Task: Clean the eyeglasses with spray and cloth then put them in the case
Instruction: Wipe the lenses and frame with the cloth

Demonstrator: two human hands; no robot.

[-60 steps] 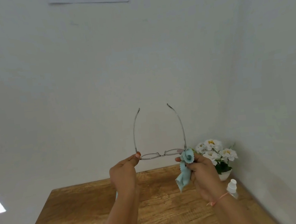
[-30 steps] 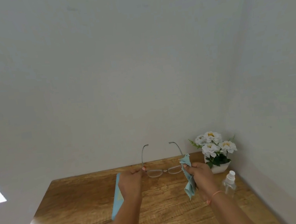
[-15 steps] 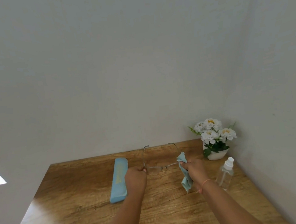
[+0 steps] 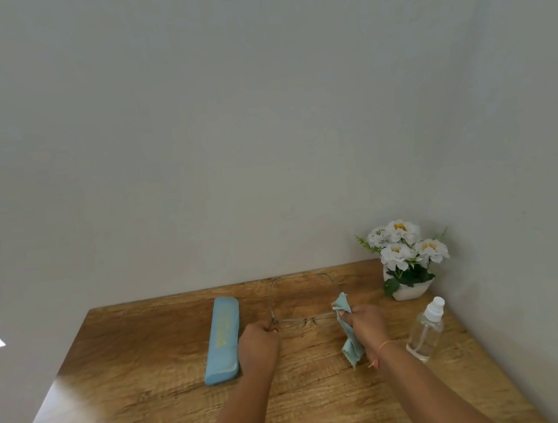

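Observation:
Thin wire-framed eyeglasses [image 4: 305, 320] are held low over the wooden table [image 4: 145, 397], temples unfolded and pointing toward the wall. My left hand [image 4: 259, 346] pinches the frame's left end. My right hand [image 4: 365, 328] grips a light blue cloth [image 4: 350, 348] wrapped around the frame's right end, the cloth's tail hanging down. A closed light blue case [image 4: 223, 339] lies just left of my left hand. A clear spray bottle [image 4: 425, 332] with a white cap stands right of my right wrist.
A white pot of white flowers [image 4: 405, 260] stands in the back right corner. Grey walls close off the table's far and right sides. The table's left edge runs diagonally at the lower left.
Both hands have brought the glasses and cloth down from in front of the wall to just over the table. The view tilted down, and the case came out from behind my left arm.

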